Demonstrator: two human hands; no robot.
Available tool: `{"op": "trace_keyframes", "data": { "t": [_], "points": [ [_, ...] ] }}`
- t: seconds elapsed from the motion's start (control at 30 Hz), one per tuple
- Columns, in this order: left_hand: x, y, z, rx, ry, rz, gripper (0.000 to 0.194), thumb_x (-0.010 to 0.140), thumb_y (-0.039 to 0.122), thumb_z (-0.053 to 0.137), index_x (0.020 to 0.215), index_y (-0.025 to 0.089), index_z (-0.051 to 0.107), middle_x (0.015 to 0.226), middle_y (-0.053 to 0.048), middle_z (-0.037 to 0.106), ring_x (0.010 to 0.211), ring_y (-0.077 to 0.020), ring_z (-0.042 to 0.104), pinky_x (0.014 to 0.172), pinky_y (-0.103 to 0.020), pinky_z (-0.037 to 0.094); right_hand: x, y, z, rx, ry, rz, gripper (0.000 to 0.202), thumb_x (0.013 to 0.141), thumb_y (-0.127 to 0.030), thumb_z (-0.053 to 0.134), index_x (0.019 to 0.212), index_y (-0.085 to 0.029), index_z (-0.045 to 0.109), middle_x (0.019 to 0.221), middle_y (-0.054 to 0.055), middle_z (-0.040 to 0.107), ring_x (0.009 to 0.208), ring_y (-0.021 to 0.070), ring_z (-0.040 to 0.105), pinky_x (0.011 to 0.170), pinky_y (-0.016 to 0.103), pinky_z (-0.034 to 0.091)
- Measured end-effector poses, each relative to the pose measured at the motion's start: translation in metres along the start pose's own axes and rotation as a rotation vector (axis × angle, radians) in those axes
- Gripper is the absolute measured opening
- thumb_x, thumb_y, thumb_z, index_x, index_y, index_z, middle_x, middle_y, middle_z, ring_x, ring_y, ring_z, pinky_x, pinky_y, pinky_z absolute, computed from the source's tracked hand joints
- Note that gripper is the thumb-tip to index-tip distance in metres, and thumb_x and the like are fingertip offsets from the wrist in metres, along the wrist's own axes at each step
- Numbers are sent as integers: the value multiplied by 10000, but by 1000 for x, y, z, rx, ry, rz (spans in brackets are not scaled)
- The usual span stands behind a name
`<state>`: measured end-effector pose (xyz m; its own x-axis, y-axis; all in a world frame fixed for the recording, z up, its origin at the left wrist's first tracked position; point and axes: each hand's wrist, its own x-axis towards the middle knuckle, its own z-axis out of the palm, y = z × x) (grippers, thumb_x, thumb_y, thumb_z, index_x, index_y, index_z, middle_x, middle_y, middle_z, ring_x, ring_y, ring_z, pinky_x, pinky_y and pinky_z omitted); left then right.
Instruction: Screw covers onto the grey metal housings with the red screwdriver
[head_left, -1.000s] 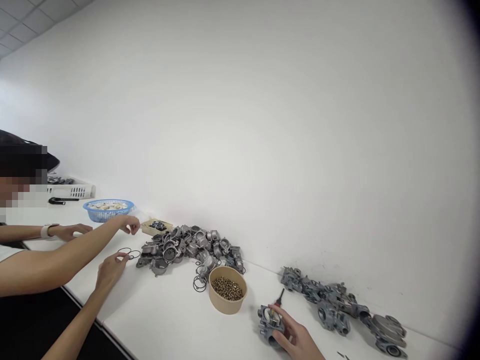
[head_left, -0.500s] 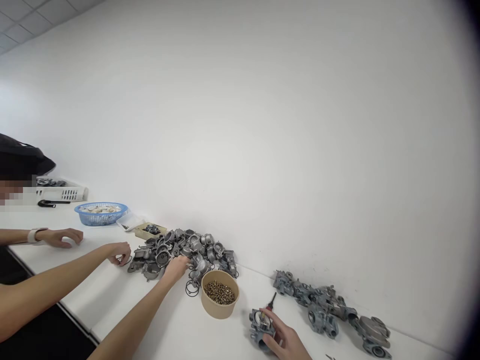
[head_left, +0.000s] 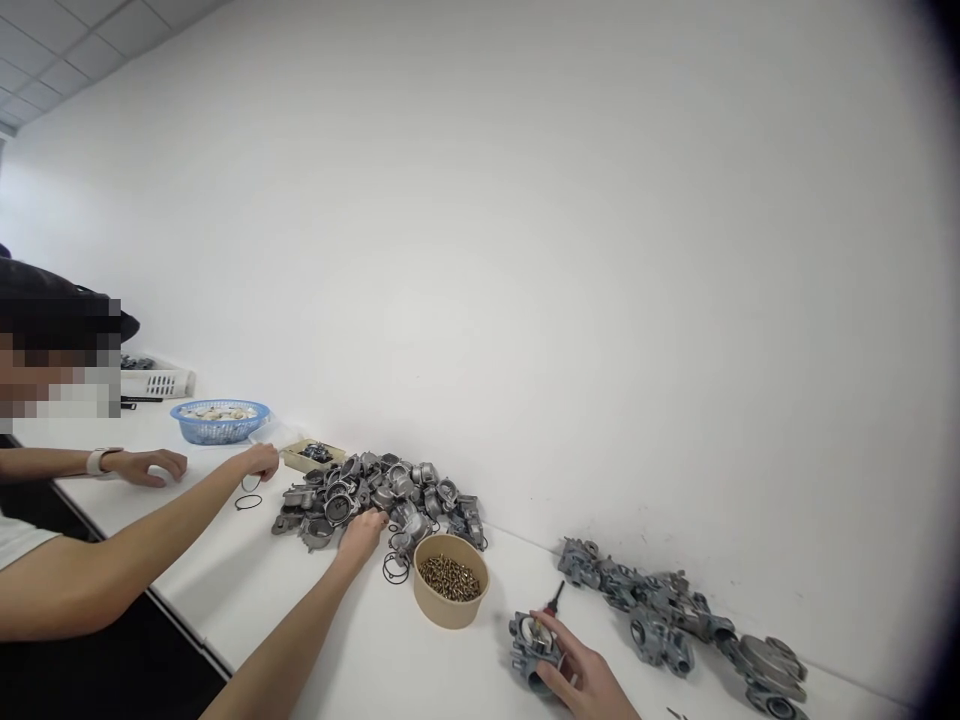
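My right hand grips a grey metal carburetor body with a white float in its upturned opening. Just behind it on the table is a screwdriver with a dark shaft and a red part. My left hand reaches to the front of a heap of carburetor float bowls. Its fingers are curled at the heap, and whatever is between them is hidden. Black rubber rings lie close to that hand. A tan paper bowl full of brass-coloured screws stands between my hands.
More carburetor bodies line the wall at right. At left, a co-worker's hand hovers over a black ring; the other hand rests nearby. Behind are a blue basket, a yellowish tray and a white crate.
The view has swung slightly left, bringing more of the co-worker in. The co-worker's nearer hand has lifted away from the ring on the table. My hands keep nearly the same places.
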<state>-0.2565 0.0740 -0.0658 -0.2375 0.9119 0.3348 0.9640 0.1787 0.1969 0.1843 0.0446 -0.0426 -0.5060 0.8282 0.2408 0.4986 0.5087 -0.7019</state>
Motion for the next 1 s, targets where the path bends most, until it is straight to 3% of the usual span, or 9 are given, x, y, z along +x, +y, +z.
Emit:
{"op": "trace_keyframes", "data": {
  "t": [0.23, 0.43, 0.57, 0.63, 0.73, 0.83, 1.0],
  "points": [
    [-2, 3, -3, -43, 24, 17, 247, 970, 261, 489, 1117, 276, 688, 1143, -93, 607, 1029, -243, 640, 835, -309, 470, 1, 0, 1, 3, 12, 0, 743, 772, -708, 550, 1320, -208, 598, 659, 27, 623, 603, 213, 537, 581, 274, 450],
    [-7, 6, -5, -71, 49, -8, 213, 945, 319, 565, 1061, 157, 641, 1099, -74, 635, 982, -207, 618, 861, -383, 499, -1, 4, 7, -10, 85, -5, 718, 791, -690, 533, 1305, -195, 604, 695, 28, 628, 618, 203, 525, 600, 274, 445],
    [-13, 11, -18, -122, 109, -10, 163, 937, 267, 556, 985, 176, 682, 1059, -98, 652, 980, -226, 629, 819, -311, 469, -2, 0, 4, -9, 67, -7, 701, 803, -670, 534, 1322, -201, 589, 699, 25, 637, 616, 203, 536, 622, 277, 454],
    [-17, 18, -30, -159, 174, -4, 222, 972, 273, 474, 1040, 198, 672, 1084, -103, 651, 987, -227, 625, 827, -299, 449, -2, -3, 1, -7, 31, -17, 695, 810, -662, 538, 1331, -203, 582, 708, 27, 647, 611, 204, 547, 638, 283, 465],
    [-24, 39, -51, -220, 293, 35, 332, 1019, 319, 331, 1163, 222, 614, 1125, -117, 643, 1019, -239, 602, 857, -313, 429, -3, -9, -2, 6, -21, -31, 704, 805, -662, 554, 1333, -197, 580, 779, 41, 676, 626, 206, 568, 654, 289, 483],
    [-33, 73, -65, -293, 346, 160, 359, 1022, 359, 305, 1174, 228, 603, 1098, -124, 653, 981, -228, 605, 852, -306, 434, -5, -17, -1, 31, 3, -34, 711, 808, -655, 557, 1337, -181, 576, 828, 47, 679, 644, 199, 570, 631, 280, 482],
    [-46, 127, -64, -388, 309, 401, 332, 998, 391, 368, 1028, 233, 659, 970, -76, 677, 875, -199, 618, 778, -294, 474, -6, -24, 0, 32, 14, -22, 670, 812, -609, 586, 1332, -187, 580, 804, 33, 674, 639, 189, 568, 611, 266, 471]
  ]
}}
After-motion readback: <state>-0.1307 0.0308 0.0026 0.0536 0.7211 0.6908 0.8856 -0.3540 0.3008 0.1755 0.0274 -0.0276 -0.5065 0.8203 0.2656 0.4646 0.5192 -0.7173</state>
